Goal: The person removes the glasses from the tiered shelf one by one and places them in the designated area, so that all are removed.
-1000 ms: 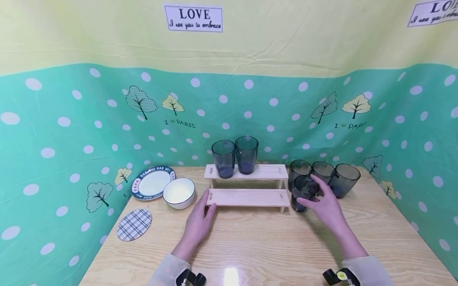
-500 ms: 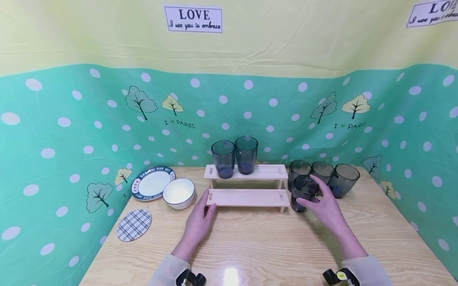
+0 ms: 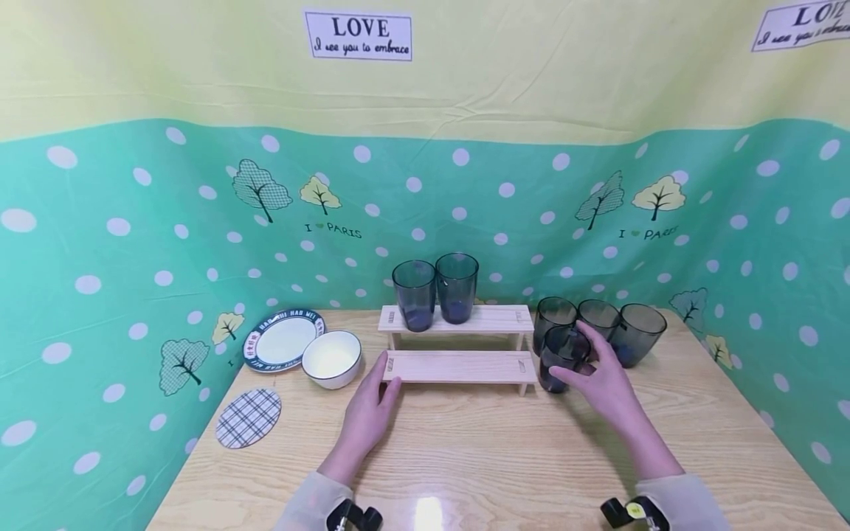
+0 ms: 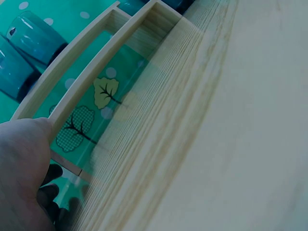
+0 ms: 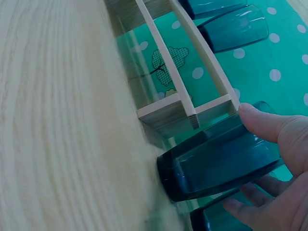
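Observation:
A two-tier wooden shelf [image 3: 458,367] stands at the middle back of the table. My left hand [image 3: 367,413] grips the left end of its lower tier, thumb at the front edge; in the left wrist view the thumb overlaps the shelf's end and the curled fingers are partly in shadow. With thumb and fingers around its upper part, my right hand [image 3: 606,387] holds a dark tinted drinking glass [image 3: 556,361]. This glass [image 5: 219,159] is upright just off the shelf's right end, its base down at the tabletop. Two matching glasses [image 3: 416,299] stand side by side on the upper tier.
Several more dark glasses [image 3: 640,335] stand close behind and right of the held one. To the left are a blue-rimmed plate [image 3: 282,343], a white bowl [image 3: 332,361] and a checked round mat [image 3: 249,418]. A green dotted curtain [image 3: 372,184] hangs behind the table.
Almost nothing differs. Both hands keep their places at the shelf and the glass; the view itself has shifted very slightly.

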A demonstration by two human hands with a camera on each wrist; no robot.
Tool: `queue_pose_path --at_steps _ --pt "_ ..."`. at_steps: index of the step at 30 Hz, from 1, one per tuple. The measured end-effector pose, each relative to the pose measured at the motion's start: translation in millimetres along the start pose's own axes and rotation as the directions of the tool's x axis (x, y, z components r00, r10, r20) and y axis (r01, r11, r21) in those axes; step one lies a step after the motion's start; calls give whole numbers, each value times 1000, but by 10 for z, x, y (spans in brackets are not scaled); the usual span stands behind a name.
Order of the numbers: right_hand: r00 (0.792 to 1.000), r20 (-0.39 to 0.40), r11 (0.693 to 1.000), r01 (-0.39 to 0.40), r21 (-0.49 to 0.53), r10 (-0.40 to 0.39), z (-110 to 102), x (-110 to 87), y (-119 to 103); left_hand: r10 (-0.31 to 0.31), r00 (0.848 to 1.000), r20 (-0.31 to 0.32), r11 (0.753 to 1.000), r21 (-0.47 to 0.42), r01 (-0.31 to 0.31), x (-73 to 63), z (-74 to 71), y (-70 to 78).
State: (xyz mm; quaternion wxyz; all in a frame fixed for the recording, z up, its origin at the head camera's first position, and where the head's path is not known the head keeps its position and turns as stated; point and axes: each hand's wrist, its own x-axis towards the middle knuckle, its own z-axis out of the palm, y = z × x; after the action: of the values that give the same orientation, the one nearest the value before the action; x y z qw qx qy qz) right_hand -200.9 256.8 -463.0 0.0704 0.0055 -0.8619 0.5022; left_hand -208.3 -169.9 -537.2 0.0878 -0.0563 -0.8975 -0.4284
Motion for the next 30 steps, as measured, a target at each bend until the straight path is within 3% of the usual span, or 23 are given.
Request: queue_pose_path --at_steps 8,17,30 --pt "998 -43 997 50 -53 -52 -113 23 -146 6 1000 -1 1000 7 -6 10 3 -9" --pt "993 -58 992 94 -79 -99 -189 52 -454 7 1000 -4 1000 -1 -7 12 -7 11" --pt "981 -12 981 191 -33 -191 -56 178 -894 8 1000 -2 1000 3 -8 -6 7 -15"
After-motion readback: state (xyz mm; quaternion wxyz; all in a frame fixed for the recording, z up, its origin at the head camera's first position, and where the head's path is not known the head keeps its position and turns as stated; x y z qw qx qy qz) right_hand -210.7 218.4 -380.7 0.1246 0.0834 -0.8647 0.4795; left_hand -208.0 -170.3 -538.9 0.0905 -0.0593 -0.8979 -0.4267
